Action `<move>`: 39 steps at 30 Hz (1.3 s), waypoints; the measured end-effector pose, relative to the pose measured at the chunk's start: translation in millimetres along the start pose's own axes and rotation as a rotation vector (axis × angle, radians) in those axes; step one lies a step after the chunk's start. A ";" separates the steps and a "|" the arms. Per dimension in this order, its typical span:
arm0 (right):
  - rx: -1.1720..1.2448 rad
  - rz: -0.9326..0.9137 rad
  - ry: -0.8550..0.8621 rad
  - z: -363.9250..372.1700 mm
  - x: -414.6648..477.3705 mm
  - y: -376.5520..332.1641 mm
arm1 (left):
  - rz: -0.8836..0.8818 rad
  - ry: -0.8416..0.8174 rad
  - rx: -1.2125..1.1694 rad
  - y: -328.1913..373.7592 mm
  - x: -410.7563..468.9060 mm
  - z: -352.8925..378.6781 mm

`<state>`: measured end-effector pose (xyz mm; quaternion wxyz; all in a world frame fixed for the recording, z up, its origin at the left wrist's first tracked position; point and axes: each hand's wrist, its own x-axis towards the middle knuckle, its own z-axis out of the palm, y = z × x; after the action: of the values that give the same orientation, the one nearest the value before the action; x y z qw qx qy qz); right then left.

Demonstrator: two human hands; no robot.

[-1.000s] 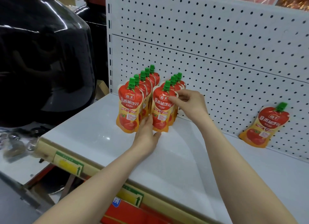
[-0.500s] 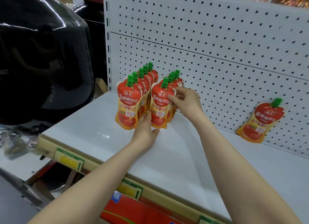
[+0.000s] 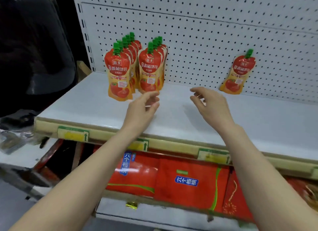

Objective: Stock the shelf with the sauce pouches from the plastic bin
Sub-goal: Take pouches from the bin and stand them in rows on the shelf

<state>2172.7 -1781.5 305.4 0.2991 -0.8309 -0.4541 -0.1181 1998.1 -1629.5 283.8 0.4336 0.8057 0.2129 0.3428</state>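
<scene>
Both hands have let go of the stock and drawn back toward the shelf's front edge. The left hand (image 3: 143, 108) and the right hand (image 3: 210, 106) hover above the white shelf (image 3: 258, 120), each grip released, fingers loosely curled round nothing. Behind them the red-and-yellow plastic sauce pouches with green caps (image 3: 149, 70) stand upright in two close rows at the left rear, running back to the white pegboard wall (image 3: 206, 41). One lone pouch (image 3: 238, 72) leans on that wall well off to the right, its long axis near upright and tipped a little rightward. It lies beyond and to the right of the right hand, plainly the nearer one. I'd guess it wants bringing into line, or else a fresh pouch fetched; the plastic bin is out of sight. A broad stretch of smooth shelf shows between rows and lone pouch, room enough for more rows by my reckoning. Red packets (image 3: 185, 179) fill the shelf below.
</scene>
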 end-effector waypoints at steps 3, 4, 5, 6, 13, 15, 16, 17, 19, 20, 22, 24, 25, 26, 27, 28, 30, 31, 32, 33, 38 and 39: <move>-0.078 0.035 0.133 -19.7 -84.1 13.1 | 0.098 -0.040 -0.100 16.5 -44.5 15.4; -0.095 0.059 0.188 -25.8 -113.9 15.7 | 0.118 -0.065 -0.134 22.5 -60.5 23.7; -0.109 0.091 0.244 -31.3 -145.5 19.2 | 0.127 -0.101 -0.160 27.1 -77.2 33.8; -0.126 0.129 0.299 -36.5 -177.9 23.1 | 0.133 -0.145 -0.179 31.5 -94.5 44.8; -0.181 0.627 0.344 -47.3 -408.7 70.2 | 0.131 -0.527 -0.188 25.4 -208.6 147.7; -0.166 0.798 0.283 -40.3 -468.8 86.9 | 0.083 -0.654 -0.155 14.4 -239.7 180.9; -0.152 0.886 0.240 -38.4 -495.1 93.2 | 0.057 -0.719 -0.137 9.8 -255.2 197.2; -0.135 0.969 0.199 -37.7 -517.9 99.8 | 0.036 -0.783 -0.118 5.5 -268.6 214.4; -0.094 1.115 0.134 -39.7 -553.2 114.6 | 0.021 -0.899 -0.078 0.9 -290.7 249.7; -0.063 1.179 0.109 -41.4 -566.9 124.7 | 0.020 -0.946 -0.050 -0.6 -299.9 269.2; -0.015 1.292 0.061 -46.3 -586.8 149.6 | 0.002 -1.028 0.009 -1.0 -317.7 309.2; 0.014 1.365 0.030 -49.0 -600.2 183.8 | -0.016 -1.096 0.067 -2.7 -333.2 352.3; 0.019 1.378 0.010 -48.7 -605.1 203.5 | -0.026 -1.128 0.106 -4.5 -340.5 374.4; 0.025 1.388 -0.010 -47.5 -608.9 223.9 | -0.034 -1.159 0.153 -7.9 -348.2 396.9; 0.031 1.408 -0.028 -44.4 -613.3 246.7 | -0.039 -1.189 0.207 -12.7 -355.1 419.4; 0.041 1.441 -0.052 -41.0 -615.9 269.4 | -0.036 -1.213 0.256 -17.7 -361.7 440.7; 0.074 1.532 -0.100 -29.4 -619.7 314.4 | -0.010 -1.251 0.314 -32.4 -374.3 480.8; 0.104 1.579 -0.105 -21.9 -620.6 335.5 | 0.017 -1.264 0.328 -40.2 -379.7 499.6; 0.133 1.619 -0.093 -14.0 -621.1 355.1 | 0.047 -1.278 0.345 -48.9 -384.4 518.4; 0.156 1.662 -0.077 -5.0 -622.2 373.2 | 0.078 -1.290 0.370 -57.8 -389.1 536.9; 0.285 1.865 0.207 47.2 -637.1 439.8 | 0.281 -1.305 0.544 -106.3 -418.5 620.3; 0.353 1.905 0.357 55.1 -638.6 447.4 | 0.307 -1.320 0.580 -113.3 -424.7 632.4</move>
<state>2180.4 -2367.8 -211.5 0.4531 -0.7627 0.4462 0.1182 2172.7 -2190.6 -214.0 0.1882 0.9474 -0.1253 -0.2267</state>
